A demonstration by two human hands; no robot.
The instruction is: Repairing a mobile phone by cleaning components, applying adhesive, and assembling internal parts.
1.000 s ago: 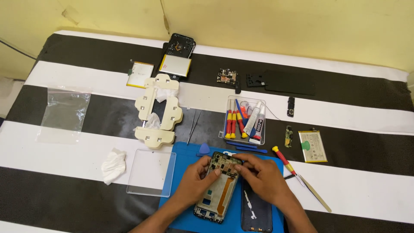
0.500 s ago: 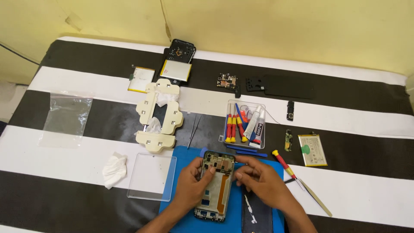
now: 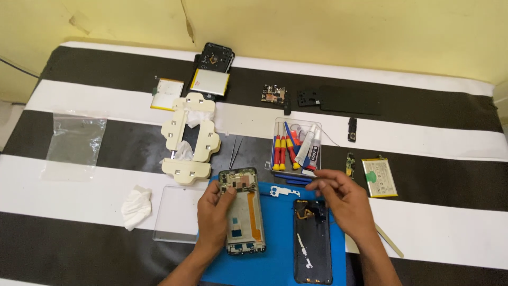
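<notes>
My left hand (image 3: 213,212) grips the left edge of an opened phone frame (image 3: 244,217) with a bare circuit board and an orange flex cable, lying on a blue mat (image 3: 278,233). My right hand (image 3: 343,200) hovers to the right of it, fingertips pinched together just below a clear tool box (image 3: 294,145); I see nothing between them. A small white metal bracket (image 3: 284,190) lies on the mat between the hands. A black back cover (image 3: 312,241) rests on the mat under my right wrist.
The tool box holds red-and-yellow screwdrivers and a glue tube. Tweezers (image 3: 236,151), a cream clamp jig (image 3: 189,139), a glass panel (image 3: 177,213), a crumpled tissue (image 3: 136,206), a plastic bag (image 3: 75,143), two batteries (image 3: 380,177) (image 3: 166,94) and loose phone parts lie on the striped cloth.
My right hand has left the phone frame and moved right toward the tool box. The left hand stays on the frame. The camera view has shifted slightly.
</notes>
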